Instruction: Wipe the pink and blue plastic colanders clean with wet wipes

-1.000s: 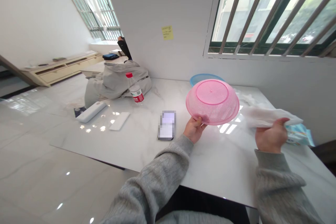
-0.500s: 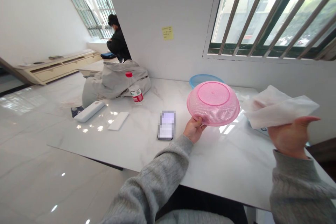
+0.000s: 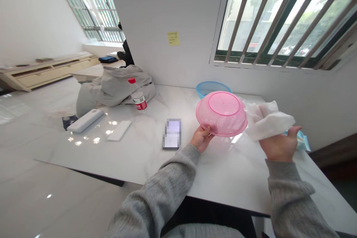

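My left hand (image 3: 201,139) grips the near rim of a pink mesh plastic basket (image 3: 224,113), with the thumb on the outside. The basket is held upside down above the table, its round base facing up. On the right, my right hand (image 3: 279,148) carries a crumpled white wipe (image 3: 267,122) that drapes over its fingers; the thumb sticks out to the right. The wipe's left edge is at the basket's right rim, and whether they touch I cannot tell. Behind the pink basket stands a blue basket (image 3: 213,87), partly covered by it.
On the white table (image 3: 223,178) lie a phone (image 3: 172,134), a white flat piece (image 3: 119,131) and a long white case (image 3: 86,120). A red-capped bottle (image 3: 138,96) stands by a grey garment (image 3: 117,85). Behind my right hand is a light-blue packet (image 3: 302,141). Another person (image 3: 127,55) is partly hidden by the wall.
My right hand has brought the white wipe leftward, close to the pink basket's rim. My left hand keeps its hold on the basket. The view has shifted slightly, and less of the other person shows.
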Demonstrator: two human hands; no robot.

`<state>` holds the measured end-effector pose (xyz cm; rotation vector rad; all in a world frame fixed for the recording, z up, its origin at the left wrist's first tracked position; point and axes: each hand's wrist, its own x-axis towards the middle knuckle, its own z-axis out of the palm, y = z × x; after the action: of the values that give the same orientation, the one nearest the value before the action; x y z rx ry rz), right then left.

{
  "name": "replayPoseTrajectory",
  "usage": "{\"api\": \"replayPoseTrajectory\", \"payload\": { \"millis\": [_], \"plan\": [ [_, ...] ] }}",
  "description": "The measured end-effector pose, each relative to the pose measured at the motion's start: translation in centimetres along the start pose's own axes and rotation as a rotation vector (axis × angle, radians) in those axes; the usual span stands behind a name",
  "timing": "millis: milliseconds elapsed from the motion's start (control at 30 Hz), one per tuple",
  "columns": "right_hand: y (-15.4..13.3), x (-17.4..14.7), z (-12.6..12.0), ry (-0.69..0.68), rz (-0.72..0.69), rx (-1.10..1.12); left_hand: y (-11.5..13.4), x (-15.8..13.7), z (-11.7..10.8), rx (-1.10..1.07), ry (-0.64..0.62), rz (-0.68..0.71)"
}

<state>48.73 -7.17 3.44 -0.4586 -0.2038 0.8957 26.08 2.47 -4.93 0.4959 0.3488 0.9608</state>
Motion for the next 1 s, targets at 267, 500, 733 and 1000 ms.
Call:
{"api": "replayPoseTrajectory", "payload": {
  "millis": [267,500,733,1000],
  "plan": [
    [-0.6,0.2,-1.2,-0.039,-0.148,-0.082,0.0,0.0,0.0,0.01,-0.008,0.019],
    [1.2,-0.2,-2.3,-0.103,-0.024,-0.233,-0.1,0.0,0.0,0.01,-0.009,0.009],
    [4.1,-0.7,-3.9,-0.037,0.076,-0.214,0.0,0.0,-0.1,0.015,-0.007,0.008],
    [2.2,-0.8,-2.9,0.052,0.017,-0.07,-0.2,-0.2,0.3,0.041,0.012,0.001]
  ]
}}
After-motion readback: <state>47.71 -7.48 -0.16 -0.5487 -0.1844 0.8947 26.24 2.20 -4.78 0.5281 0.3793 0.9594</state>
